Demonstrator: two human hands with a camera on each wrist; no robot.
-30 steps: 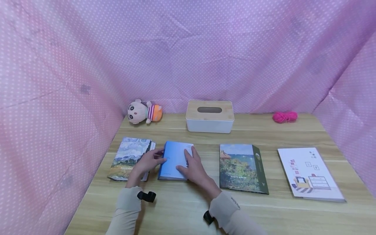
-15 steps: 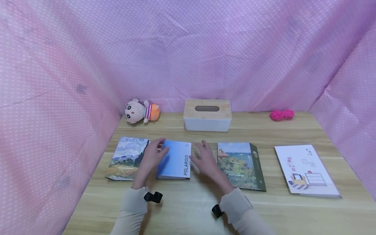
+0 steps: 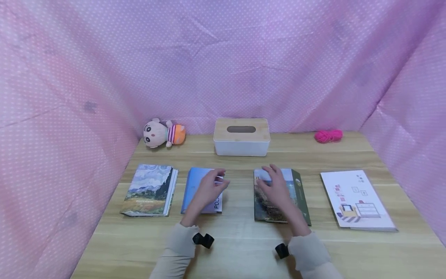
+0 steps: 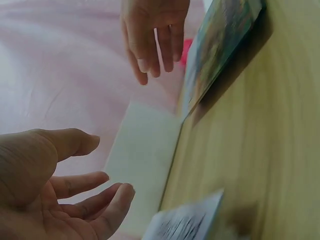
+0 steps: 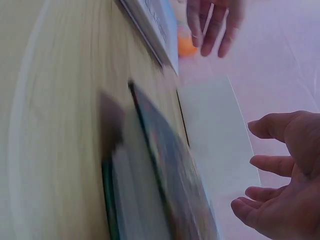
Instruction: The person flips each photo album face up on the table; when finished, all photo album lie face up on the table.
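Observation:
My left hand (image 3: 208,190) hovers over the right side of a blue album marked POLAROID (image 3: 191,190), its fingers loosely bent around nothing. In the left wrist view a gap shows between that hand's thumb and fingers. Above a green-edged photo album with a painted seaside cover (image 3: 292,190) is my right hand (image 3: 278,190), also holding nothing. The right wrist view shows this album (image 5: 172,170) below the hand, apart from the fingers. Part of each cover is hidden behind a hand.
A photo album with a painted landscape cover (image 3: 150,190) lies at left, a white illustrated album (image 3: 357,199) at right. Along the back are a plush doll (image 3: 163,133), a tissue box (image 3: 241,145) and a pink yarn bundle (image 3: 328,136). A pink dotted cloth (image 3: 223,69) hangs behind the wooden table (image 3: 240,248).
Both hands touched the blue album, then let go and rose. They have moved right, the right hand to above the seaside album. The view has shifted slightly.

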